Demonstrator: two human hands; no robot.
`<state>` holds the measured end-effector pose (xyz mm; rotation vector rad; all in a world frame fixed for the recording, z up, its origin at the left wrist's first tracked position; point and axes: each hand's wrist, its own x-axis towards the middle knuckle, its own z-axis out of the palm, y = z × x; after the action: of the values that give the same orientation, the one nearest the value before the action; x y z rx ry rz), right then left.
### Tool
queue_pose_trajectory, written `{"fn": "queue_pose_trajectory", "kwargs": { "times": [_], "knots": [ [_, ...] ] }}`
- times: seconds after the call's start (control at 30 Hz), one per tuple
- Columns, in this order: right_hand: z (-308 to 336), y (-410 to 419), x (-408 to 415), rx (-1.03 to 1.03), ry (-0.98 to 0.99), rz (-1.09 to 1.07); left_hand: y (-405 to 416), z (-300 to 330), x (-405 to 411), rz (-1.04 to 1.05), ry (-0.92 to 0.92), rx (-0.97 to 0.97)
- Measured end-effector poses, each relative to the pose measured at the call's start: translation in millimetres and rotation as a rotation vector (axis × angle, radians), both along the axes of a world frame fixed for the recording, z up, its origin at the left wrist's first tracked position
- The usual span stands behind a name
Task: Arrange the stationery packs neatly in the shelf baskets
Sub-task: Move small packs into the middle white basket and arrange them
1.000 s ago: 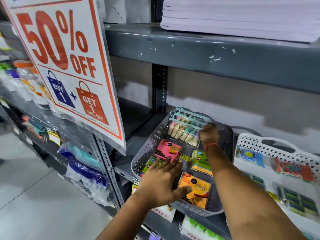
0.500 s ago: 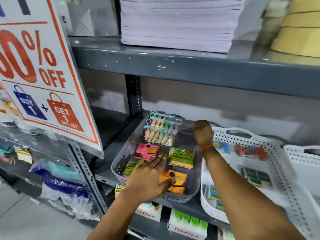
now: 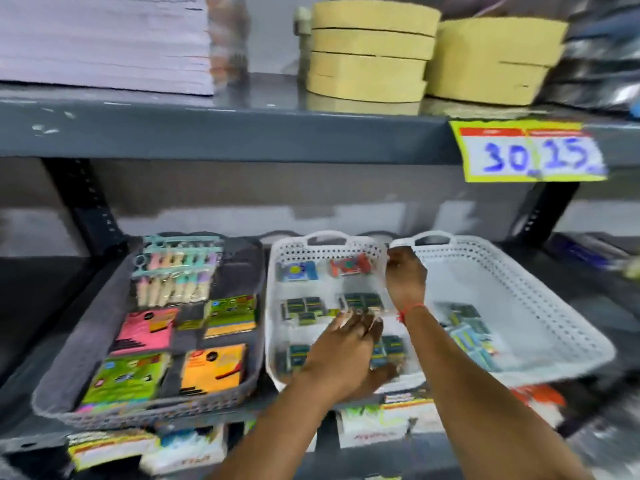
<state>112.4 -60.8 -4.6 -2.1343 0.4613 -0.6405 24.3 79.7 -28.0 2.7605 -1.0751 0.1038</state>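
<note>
Three baskets stand side by side on the shelf. The grey basket at left holds a pastel pen pack and pink, orange and green sticky-note packs. In the middle white basket lie several small dark packs, a blue pack and a red one. My left hand rests flat on the packs near its front, fingers spread. My right hand is curled on that basket's far right rim. The right white basket holds several bluish packs.
The upper shelf carries a paper stack and round yellow boxes, with a yellow price tag on its edge. A dark upright stands behind the grey basket. Boxed goods sit on the shelf below.
The view has swung right. My left hand moved from the grey basket's packs into the middle white basket. My right hand shifted from the grey basket's far rim to the white basket's rim.
</note>
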Motion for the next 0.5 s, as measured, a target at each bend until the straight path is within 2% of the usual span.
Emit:
{"fn": "queue_pose_trajectory", "kwargs": {
  "times": [0.13, 0.33, 0.5],
  "knots": [
    [-6, -49, -29, 0.058, 0.087, -0.153, -31, -6, -9, -0.091, 0.023, 0.024],
    [-22, -78, -65, 0.020, 0.559, -0.236, -37, -10, -6, -0.052, 0.086, 0.070],
    [-22, -77, -76, -0.004, 0.701, -0.210, -36, -9, -8, -0.043, 0.084, 0.057]
  ]
}}
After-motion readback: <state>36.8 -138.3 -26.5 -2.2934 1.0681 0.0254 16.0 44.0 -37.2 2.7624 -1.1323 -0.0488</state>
